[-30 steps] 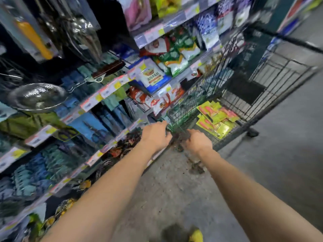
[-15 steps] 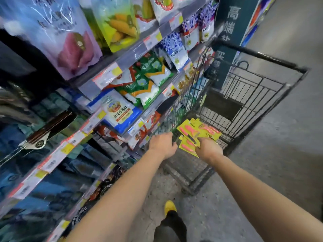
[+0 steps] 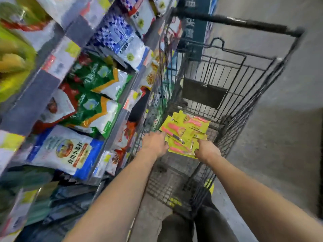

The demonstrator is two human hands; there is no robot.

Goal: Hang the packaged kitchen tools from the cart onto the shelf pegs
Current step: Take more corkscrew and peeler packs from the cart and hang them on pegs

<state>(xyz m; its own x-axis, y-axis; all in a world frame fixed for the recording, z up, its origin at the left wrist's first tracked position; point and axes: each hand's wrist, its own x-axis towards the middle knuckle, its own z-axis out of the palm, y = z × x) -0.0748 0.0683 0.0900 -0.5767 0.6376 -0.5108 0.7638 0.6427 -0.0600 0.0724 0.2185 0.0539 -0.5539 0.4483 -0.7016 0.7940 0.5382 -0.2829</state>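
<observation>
Your left hand (image 3: 154,144) and right hand (image 3: 207,151) both grip yellow packs (image 3: 183,133) inside cart (image 3: 262,105); fingers curled on near edges. Shelf (image 3: 83,32) left.

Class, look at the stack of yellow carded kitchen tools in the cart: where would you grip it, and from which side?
Probably by the near edges of the yellow packs, reaching down from above: they lie flat and fanned in the wire cart. The left hand and right hand are already at those edges.

We see a black wire cart (image 3: 232,95) on the grey floor (image 3: 283,137), yellow carded tool packs (image 3: 185,131) lying inside it.
</observation>
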